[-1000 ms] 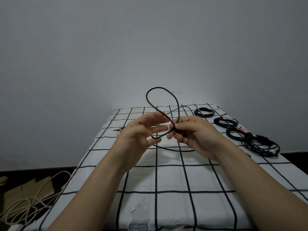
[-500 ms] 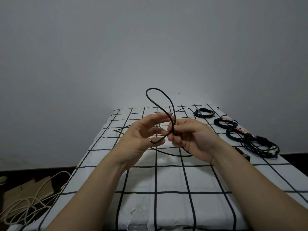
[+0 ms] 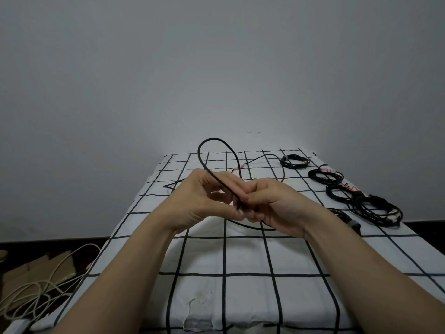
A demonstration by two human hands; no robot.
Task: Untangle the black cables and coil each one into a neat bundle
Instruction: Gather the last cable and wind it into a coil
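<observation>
A thin black cable [image 3: 204, 145] rises in a loop above my two hands, which meet over the middle of the checked table [image 3: 240, 256]. My left hand [image 3: 199, 203] pinches the cable near its crossing point with thumb and fingertips. Close against it, my right hand [image 3: 272, 203] grips the same cable with curled fingers. The cable's slack hangs below the hands in an arc and trails off across the far half of the table toward a red-and-white tag [image 3: 239, 167].
Several coiled black cable bundles [image 3: 295, 161] [image 3: 325, 175] [image 3: 375, 208] lie along the table's right edge, with a grey-ended plug [image 3: 352, 222] nearer me. On the floor at left are pale cables [image 3: 36, 290] and cardboard [image 3: 36, 273]. A plain wall stands behind.
My left hand's fingers have closed from spread to a pinch on the cable. Both hands drew together, and the loop above them narrowed and leaned left.
</observation>
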